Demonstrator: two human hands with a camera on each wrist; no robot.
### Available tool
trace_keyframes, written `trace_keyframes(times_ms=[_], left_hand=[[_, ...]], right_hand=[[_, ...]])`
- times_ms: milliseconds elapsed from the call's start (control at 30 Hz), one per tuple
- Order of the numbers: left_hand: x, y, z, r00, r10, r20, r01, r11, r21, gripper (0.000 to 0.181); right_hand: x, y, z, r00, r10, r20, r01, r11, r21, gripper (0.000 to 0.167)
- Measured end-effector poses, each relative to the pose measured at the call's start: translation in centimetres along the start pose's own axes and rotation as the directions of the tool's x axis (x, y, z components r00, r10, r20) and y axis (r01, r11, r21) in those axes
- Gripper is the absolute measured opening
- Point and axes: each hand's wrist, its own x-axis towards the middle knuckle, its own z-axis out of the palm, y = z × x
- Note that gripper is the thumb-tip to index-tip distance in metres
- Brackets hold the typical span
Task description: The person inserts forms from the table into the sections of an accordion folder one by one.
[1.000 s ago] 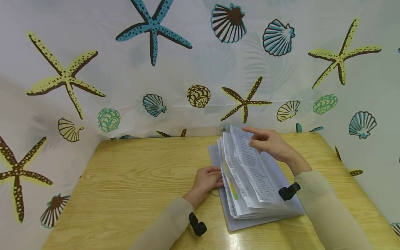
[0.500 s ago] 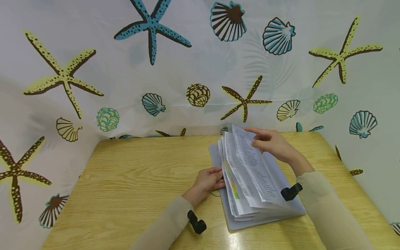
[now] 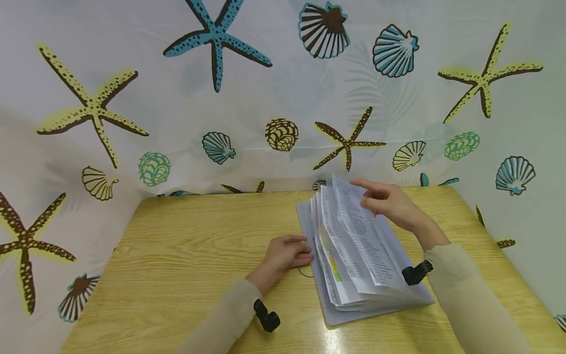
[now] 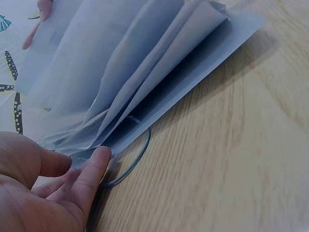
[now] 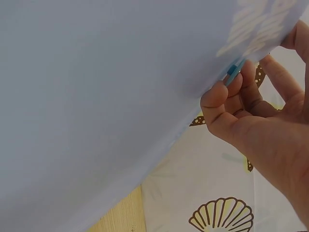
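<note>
A pale grey-blue document folder (image 3: pixel 389 236) lies opened on the table, its printed sheets (image 3: pixel 360 228) fanned and leaning up. My right hand (image 3: pixel 393 201) grips the upper edge of the raised part between thumb and fingers. In the right wrist view, the right hand (image 5: pixel 260 106) is at the pale cover (image 5: pixel 106 96), by a small teal piece (image 5: pixel 233 72). My left hand (image 3: pixel 283 253) rests at the folder's left edge with relaxed fingers. In the left wrist view, its thumb and forefinger stand apart near the bottom cover (image 4: pixel 188 92). A thin elastic loop (image 4: pixel 144 147) sticks out there.
The wooden table (image 3: pixel 199 246) extends left of the folder. A curtain (image 3: pixel 247 118) printed with starfish and shells hangs behind the table and along its sides. Small black wrist cameras (image 3: pixel 267 317) sit on both sleeves.
My left hand has drawn back a little to the left, its fingers coming out from beside the sheets. My right hand and the raised sheets have shifted slightly right.
</note>
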Motion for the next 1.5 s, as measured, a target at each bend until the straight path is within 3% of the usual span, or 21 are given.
trace_keyframes(times_ms=[133,433,500,567,633,667,733,833,900,967,1100,1167,1233,1433,1500], left_hand=[[-0.1,0.2,-1.4,0.998,0.03,-0.047,-0.03,1.0,0.005,0.033],[-0.6,2.3,-5.0,0.985,0.096,-0.141,-0.08,0.99,0.115,0.038],[-0.9,3.0,-5.8,0.982,0.128,-0.138,-0.103,0.979,0.178,0.039],[-1.1,3.8,-6.6,0.975,0.186,-0.12,-0.148,0.951,0.27,0.039],[-1.4,4.4,-7.5,0.96,0.264,-0.089,-0.208,0.893,0.399,0.038],[-1.4,4.8,-7.9,0.949,0.308,-0.071,-0.241,0.851,0.467,0.038],[-1.5,5.4,-8.5,0.92,0.391,-0.033,-0.298,0.75,0.59,0.039],[-1.4,6.2,-9.4,0.868,0.495,0.027,-0.348,0.57,0.744,0.044],[-1.2,6.7,-9.7,0.837,0.544,0.058,-0.356,0.461,0.813,0.048],[-1.1,7.2,-10.1,0.809,0.581,0.087,-0.355,0.366,0.86,0.052],[-0.8,8.2,-10.6,0.77,0.623,0.134,-0.335,0.217,0.917,0.055],[-0.6,8.6,-10.9,0.757,0.635,0.155,-0.322,0.157,0.934,0.056],[-0.4,9.0,-11.0,0.753,0.636,0.167,-0.303,0.111,0.947,0.057],[0.0,9.9,-11.1,0.745,0.639,0.189,-0.279,0.041,0.959,0.06],[0.1,10.2,-11.1,0.75,0.632,0.193,-0.263,0.017,0.965,0.063]], right_hand=[[0.2,0.0,0.4,1.0,0.003,-0.004,-0.003,1.0,-0.006,0.055],[1.2,0.4,3.1,0.999,-0.031,-0.017,0.026,0.968,-0.248,0.057],[1.3,0.6,3.8,0.999,-0.049,-0.011,0.045,0.962,-0.271,0.058],[1.5,0.9,4.4,0.998,-0.063,-0.007,0.058,0.952,-0.302,0.058],[1.7,1.2,5.0,0.998,-0.07,-0.003,0.065,0.941,-0.333,0.059],[1.8,1.3,5.3,0.997,-0.075,-0.002,0.07,0.936,-0.346,0.059],[2.0,1.6,5.8,0.996,-0.086,-0.003,0.078,0.924,-0.375,0.059],[2.3,2.0,6.7,0.995,-0.099,-0.004,0.089,0.91,-0.404,0.06],[2.4,2.2,7.2,0.994,-0.107,-0.006,0.093,0.898,-0.43,0.06],[2.6,2.4,7.7,0.994,-0.111,-0.011,0.094,0.886,-0.454,0.061],[2.8,2.9,8.5,0.994,-0.109,-0.013,0.087,0.854,-0.513,0.061],[2.9,2.9,8.8,0.995,-0.096,-0.007,0.077,0.838,-0.541,0.061],[2.9,2.8,9.0,0.997,-0.078,-0.002,0.064,0.825,-0.561,0.062],[2.9,2.3,9.2,0.999,-0.051,-0.001,0.041,0.811,-0.583,0.063],[3.1,2.2,9.1,0.998,-0.057,-0.021,0.034,0.811,-0.585,0.061]])
